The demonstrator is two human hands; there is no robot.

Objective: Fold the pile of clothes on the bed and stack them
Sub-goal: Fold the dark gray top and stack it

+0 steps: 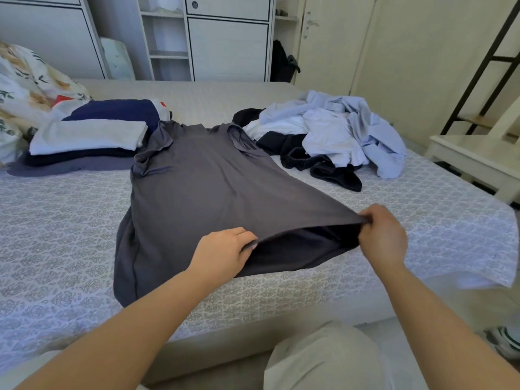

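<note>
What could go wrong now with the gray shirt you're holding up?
Just guesses. The gray shirt has bunched sleeves near the collar, so folding now could trap wrinkles. Its left edge hangs toward the edge of the bed, and both hands, left hand and right hand, lift the hem, so a hard tug might drag it off. Its top also touches the folded stack, which could get nudged.
</note>
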